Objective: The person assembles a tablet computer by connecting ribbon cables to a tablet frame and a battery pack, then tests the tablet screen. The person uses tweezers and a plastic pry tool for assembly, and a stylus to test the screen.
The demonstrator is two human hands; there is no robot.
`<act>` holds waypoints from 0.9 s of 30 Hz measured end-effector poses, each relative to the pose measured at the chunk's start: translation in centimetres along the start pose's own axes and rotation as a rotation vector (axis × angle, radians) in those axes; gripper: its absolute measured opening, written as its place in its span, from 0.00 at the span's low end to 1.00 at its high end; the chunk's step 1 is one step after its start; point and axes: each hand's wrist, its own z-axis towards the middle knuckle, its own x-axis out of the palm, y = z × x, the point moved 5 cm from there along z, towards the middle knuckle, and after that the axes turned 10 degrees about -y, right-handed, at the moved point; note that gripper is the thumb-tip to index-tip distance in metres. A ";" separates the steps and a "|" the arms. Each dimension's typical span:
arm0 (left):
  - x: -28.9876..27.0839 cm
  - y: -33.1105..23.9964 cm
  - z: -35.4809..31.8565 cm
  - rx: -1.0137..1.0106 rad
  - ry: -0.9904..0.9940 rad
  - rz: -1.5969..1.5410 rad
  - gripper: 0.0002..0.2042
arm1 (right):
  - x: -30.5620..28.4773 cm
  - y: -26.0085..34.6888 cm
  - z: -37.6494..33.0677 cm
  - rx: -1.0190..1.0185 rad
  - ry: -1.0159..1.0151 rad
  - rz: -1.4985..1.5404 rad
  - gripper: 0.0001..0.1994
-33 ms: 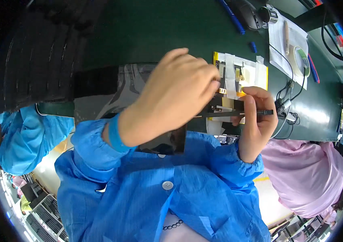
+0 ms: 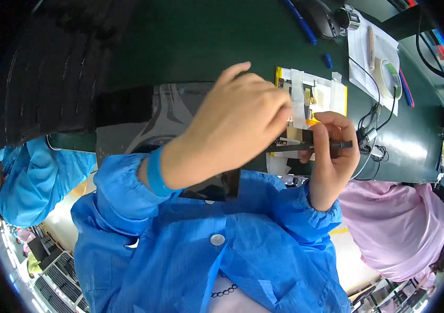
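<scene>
The yellow-edged electronic assembly (image 2: 323, 94) lies on the dark green table (image 2: 232, 36), and I take it as the landmark. It is flat, with strips of whitish tape (image 2: 297, 96) across it. Its side nearest to the body is partly covered by the hands, so I cannot tell surely which way its long axis goes.

The left hand (image 2: 243, 112) comes over it from the left, the back of the hand upward. Its fingers are curled together at the assembly's left edge, and their tips are hidden; whether they pinch something, I cannot tell. The right hand (image 2: 334, 164) is at the assembly's near side, toward its right corner. Its thumb and fingers are closed around a thin dark tool, which looks like tweezers (image 2: 289, 148).

The relation that matters most, in my judgement, is this one: the tool's long axis runs almost straight from left to right, across the near part of the assembly, and its left end goes out of sight beside the left hand. For the left edge of the assembly, the left hand is nearer; for its near right corner, the right hand.

Left of the assembly, beneath the left forearm, lies a glossy dark panel (image 2: 120, 141).
</scene>
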 end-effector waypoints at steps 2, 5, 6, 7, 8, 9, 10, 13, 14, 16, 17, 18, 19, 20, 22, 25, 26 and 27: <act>0.5 -0.6 0.4 0.014 -0.044 -0.075 0.10 | 0.6 0.2 -0.1 -0.037 -0.020 -0.017 0.05; 0.8 -0.2 1.0 -0.008 -0.026 -0.178 0.10 | 0.4 -0.6 0.3 -0.024 0.015 0.054 0.05; 0.7 0.2 1.0 -0.006 -0.021 -0.181 0.10 | 0.6 -0.7 0.4 -0.002 0.038 0.087 0.05; 0.4 0.9 1.0 0.004 -0.068 -0.163 0.10 | 0.6 -0.7 0.5 -0.034 -0.010 0.017 0.04; 0.1 1.4 1.1 0.014 -0.116 -0.145 0.10 | 0.6 -0.7 0.6 -0.032 -0.014 0.017 0.04; 0.0 2.0 1.0 0.012 -0.182 -0.143 0.09 | 0.7 -0.7 0.5 -0.030 0.013 -0.017 0.05; 0.1 2.2 1.2 0.013 -0.177 -0.144 0.09 | 0.9 -0.8 0.5 -0.028 0.041 -0.051 0.05; 0.3 2.6 1.7 0.011 -0.168 -0.166 0.08 | 1.0 -0.6 0.6 -0.056 0.002 -0.060 0.05; 0.3 2.6 1.7 0.013 -0.165 -0.166 0.08 | 1.1 -0.6 0.6 -0.054 -0.001 -0.059 0.05; 0.5 2.8 1.8 -0.007 -0.129 -0.135 0.08 | 1.0 -0.7 0.8 -0.042 -0.015 -0.082 0.05; 0.4 2.8 1.7 -0.005 -0.128 -0.136 0.08 | 0.9 -0.8 0.9 -0.042 -0.018 -0.082 0.05; 0.1 2.9 1.6 -0.006 -0.124 -0.099 0.08 | 0.9 -0.9 0.9 -0.045 -0.020 -0.088 0.05; -0.1 3.0 1.4 -0.008 -0.120 -0.063 0.08 | 0.8 -1.0 0.9 -0.048 -0.022 -0.094 0.05; 0.0 3.2 1.4 -0.006 -0.118 -0.067 0.08 | 0.7 -1.0 0.9 -0.047 -0.025 -0.096 0.05; -0.2 3.3 1.0 0.021 -0.204 0.113 0.09 | 0.7 -1.1 0.8 -0.050 -0.006 -0.085 0.05; -0.2 3.1 0.9 0.045 -0.241 0.194 0.08 | 0.9 -1.0 0.8 -0.066 0.009 -0.101 0.05; -0.2 3.1 0.8 0.040 -0.240 0.192 0.08 | 0.8 -0.9 0.8 -0.062 0.011 -0.104 0.05; -0.1 3.0 0.7 0.028 -0.215 0.216 0.08 | 0.8 -1.0 0.8 -0.052 0.027 -0.096 0.05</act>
